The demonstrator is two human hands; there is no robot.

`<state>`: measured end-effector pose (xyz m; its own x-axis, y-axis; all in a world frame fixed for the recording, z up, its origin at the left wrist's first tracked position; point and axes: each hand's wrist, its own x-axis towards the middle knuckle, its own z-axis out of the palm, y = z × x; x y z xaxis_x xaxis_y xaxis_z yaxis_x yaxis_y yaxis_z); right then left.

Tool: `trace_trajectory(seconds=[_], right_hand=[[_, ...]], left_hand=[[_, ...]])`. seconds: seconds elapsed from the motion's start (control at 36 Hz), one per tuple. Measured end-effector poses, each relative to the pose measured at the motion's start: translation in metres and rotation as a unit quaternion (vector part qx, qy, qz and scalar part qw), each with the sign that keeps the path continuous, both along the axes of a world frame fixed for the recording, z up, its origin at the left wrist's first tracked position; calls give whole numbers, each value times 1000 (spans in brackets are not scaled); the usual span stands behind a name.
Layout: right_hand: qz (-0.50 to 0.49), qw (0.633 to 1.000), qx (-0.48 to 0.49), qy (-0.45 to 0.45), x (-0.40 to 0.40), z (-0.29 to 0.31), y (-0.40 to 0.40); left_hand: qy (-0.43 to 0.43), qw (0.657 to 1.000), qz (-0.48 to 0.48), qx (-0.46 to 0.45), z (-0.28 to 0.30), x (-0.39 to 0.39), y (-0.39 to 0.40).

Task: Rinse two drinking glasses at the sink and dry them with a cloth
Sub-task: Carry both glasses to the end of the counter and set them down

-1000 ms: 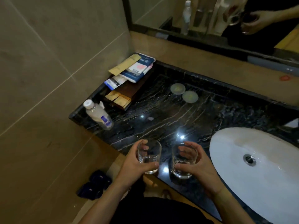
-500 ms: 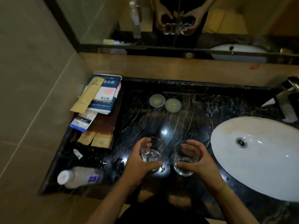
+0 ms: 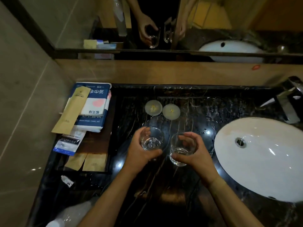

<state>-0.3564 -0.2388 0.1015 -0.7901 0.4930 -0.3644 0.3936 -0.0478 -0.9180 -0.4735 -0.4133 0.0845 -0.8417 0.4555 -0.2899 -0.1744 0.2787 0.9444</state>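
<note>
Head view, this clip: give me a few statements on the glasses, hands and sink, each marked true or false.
1. Each hand holds one glass. True: the left hand grips the left glass, the right hand grips the right glass.
2. Both glasses are under running water in the basin. False: they are over the black counter, left of the white sink, and no water is seen coming from the tap.
3. Two round pale coasters lie on the counter beyond the glasses. True.
4. A cloth is wrapped around the right glass. False: only bare fingers hold it.
5. The packets are stacked to the right of the sink. False: they are at the counter's left end.
</note>
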Motion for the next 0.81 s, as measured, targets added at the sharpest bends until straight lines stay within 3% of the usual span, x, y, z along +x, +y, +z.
trace_trajectory(seconds=[0.47,0.81], right_hand=[[-23,992,114,45,-116,-21,64],[-46,992,116,34,-152,-48,70]], left_hand=[[82,996,28,-5,-14,-107,76],[73,997,-10,-18,-39,-145,96]])
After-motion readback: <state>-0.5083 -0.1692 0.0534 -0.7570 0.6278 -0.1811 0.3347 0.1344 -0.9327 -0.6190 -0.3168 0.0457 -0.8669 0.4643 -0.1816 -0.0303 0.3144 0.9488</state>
